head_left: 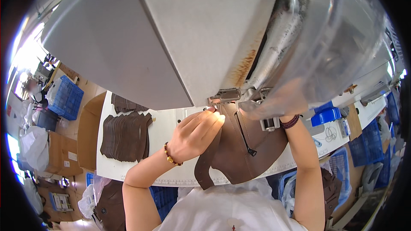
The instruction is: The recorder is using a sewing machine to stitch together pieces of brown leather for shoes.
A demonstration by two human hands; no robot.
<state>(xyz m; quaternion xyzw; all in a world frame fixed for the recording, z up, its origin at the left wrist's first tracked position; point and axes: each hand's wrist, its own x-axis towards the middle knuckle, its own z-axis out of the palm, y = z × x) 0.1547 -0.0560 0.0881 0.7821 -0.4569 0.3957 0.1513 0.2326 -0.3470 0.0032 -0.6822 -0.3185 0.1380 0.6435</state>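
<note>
A brown leather panel (267, 156) lies under the head of a sewing machine (222, 30), with a black zipper (244, 132) set into it and its pull toward me. My left hand (199, 130) is beside the needle area, left of the zipper, thumb and fingertips pressed together at the panel's upper edge. Whatever sits between those fingertips is too small to name. Across the zipper, my right hand (278, 102) reaches over the panel near the presser foot. A clear plastic shield (342, 51) blurs its fingers. A metal roller (269, 123) stands just below that hand.
Stacked brown leather pieces (124, 137) lie on the white table (171, 173) at left, a smaller stack (126, 102) behind them. At right are a blue plastic holder (325, 114) and coiled thread (331, 134). Blue crates (66, 98) and cardboard boxes (62, 154) stand on the floor.
</note>
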